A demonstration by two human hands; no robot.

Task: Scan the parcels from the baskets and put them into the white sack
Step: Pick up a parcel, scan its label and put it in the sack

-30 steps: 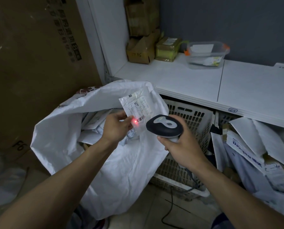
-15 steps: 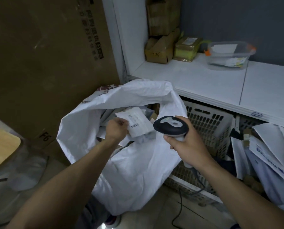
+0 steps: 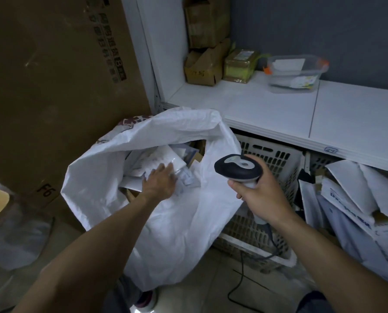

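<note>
While the right hand point(image 3: 263, 196) grips the barcode scanner point(image 3: 238, 169) by its handle in front of the white basket point(image 3: 278, 164), the left hand point(image 3: 160, 181) lies inside the open white sack point(image 3: 177, 233), fingers straight and loose, resting on the piled parcels point(image 3: 163, 157) near its far rim.

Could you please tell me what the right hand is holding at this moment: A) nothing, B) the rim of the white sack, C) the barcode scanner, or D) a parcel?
C: the right hand grips the barcode scanner by its handle, beside the white sack, while the left hand is in the sack's mouth with straight fingers.
</note>
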